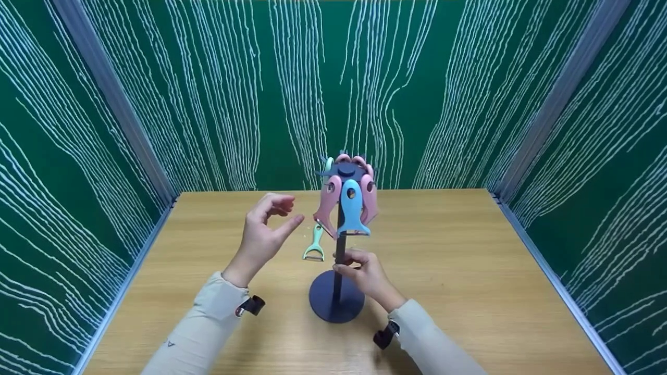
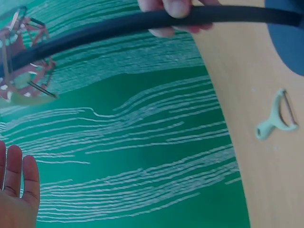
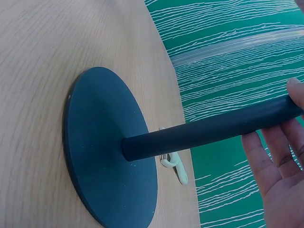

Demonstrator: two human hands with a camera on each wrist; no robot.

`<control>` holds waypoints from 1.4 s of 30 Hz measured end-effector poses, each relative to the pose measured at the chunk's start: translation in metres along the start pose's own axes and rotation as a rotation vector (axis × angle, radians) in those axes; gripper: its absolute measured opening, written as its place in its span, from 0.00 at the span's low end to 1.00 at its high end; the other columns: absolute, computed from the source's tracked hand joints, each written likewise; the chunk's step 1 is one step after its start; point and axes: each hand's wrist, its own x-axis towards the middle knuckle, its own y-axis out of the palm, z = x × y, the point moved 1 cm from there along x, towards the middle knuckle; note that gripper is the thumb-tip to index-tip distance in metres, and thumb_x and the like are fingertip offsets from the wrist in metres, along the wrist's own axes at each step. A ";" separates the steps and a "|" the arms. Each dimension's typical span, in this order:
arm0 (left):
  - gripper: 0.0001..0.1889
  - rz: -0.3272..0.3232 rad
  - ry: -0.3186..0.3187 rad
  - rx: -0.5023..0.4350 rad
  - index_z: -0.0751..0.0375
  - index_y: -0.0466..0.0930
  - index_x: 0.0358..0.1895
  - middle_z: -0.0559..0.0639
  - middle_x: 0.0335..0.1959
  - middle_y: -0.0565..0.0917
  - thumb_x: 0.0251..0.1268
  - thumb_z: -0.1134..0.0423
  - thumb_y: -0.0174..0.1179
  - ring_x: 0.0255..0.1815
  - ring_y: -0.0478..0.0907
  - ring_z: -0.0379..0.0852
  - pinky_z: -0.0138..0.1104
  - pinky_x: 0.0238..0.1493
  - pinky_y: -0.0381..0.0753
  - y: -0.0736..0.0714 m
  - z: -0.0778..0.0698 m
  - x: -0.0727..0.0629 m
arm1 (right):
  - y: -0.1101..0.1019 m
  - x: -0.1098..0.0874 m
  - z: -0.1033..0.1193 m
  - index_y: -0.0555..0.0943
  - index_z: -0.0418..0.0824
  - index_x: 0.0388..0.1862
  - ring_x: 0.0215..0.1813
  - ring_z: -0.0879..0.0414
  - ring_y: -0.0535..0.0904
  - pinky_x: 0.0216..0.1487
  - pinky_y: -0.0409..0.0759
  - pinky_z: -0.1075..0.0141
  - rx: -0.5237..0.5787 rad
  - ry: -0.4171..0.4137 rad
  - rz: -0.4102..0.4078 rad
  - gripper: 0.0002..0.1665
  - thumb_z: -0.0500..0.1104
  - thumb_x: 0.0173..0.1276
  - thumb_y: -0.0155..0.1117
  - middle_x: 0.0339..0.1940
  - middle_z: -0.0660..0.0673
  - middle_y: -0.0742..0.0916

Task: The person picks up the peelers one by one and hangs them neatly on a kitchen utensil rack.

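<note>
A dark stand (image 1: 337, 284) with a round base and upright pole stands on the table. Around its top hang several peelers, among them a blue peeler (image 1: 353, 211) in front and a pink peeler (image 1: 328, 200) beside it. My right hand (image 1: 367, 273) grips the pole between thumb and fingers, also seen in the right wrist view on the pole (image 3: 204, 130). My left hand (image 1: 266, 229) is raised left of the peelers, thumb apart from its bent fingers, holding nothing. On the table behind the pole lies a light green peeler (image 1: 316, 244).
The wooden table (image 1: 443, 250) runs back to green walls (image 1: 208, 94) with wavy white lines. Grey metal posts (image 1: 112, 94) mark the back corners. Dark wrist cameras (image 1: 251, 305) sit on both sleeves.
</note>
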 end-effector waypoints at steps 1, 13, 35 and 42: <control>0.18 0.003 -0.006 0.009 0.66 0.85 0.58 0.56 0.51 0.87 0.67 0.69 0.75 0.52 0.84 0.55 0.36 0.58 0.85 -0.001 0.003 0.000 | 0.000 0.000 0.000 0.92 0.36 0.51 0.43 0.59 0.85 0.44 0.88 0.69 -0.003 -0.002 0.000 0.11 0.32 0.70 0.76 0.41 0.38 0.91; 0.17 0.061 -0.085 0.077 0.64 0.85 0.59 0.56 0.51 0.88 0.69 0.66 0.75 0.51 0.83 0.50 0.49 0.57 0.87 0.004 0.045 -0.003 | 0.000 -0.001 -0.001 0.92 0.37 0.51 0.44 0.58 0.85 0.44 0.87 0.68 -0.007 -0.007 0.002 0.12 0.33 0.70 0.76 0.41 0.38 0.90; 0.15 0.200 -0.314 0.197 0.65 0.85 0.58 0.59 0.51 0.86 0.72 0.66 0.73 0.53 0.82 0.57 0.58 0.59 0.85 0.028 0.125 -0.017 | 0.000 -0.001 -0.001 0.92 0.35 0.51 0.43 0.59 0.84 0.42 0.86 0.69 0.019 -0.007 0.000 0.12 0.33 0.71 0.75 0.41 0.37 0.90; 0.16 0.247 -0.380 0.270 0.63 0.85 0.59 0.59 0.54 0.86 0.73 0.64 0.72 0.55 0.83 0.57 0.51 0.60 0.85 0.035 0.144 -0.019 | 0.000 -0.001 -0.001 0.92 0.36 0.51 0.43 0.59 0.84 0.43 0.87 0.69 -0.001 0.001 -0.003 0.12 0.32 0.70 0.75 0.41 0.38 0.90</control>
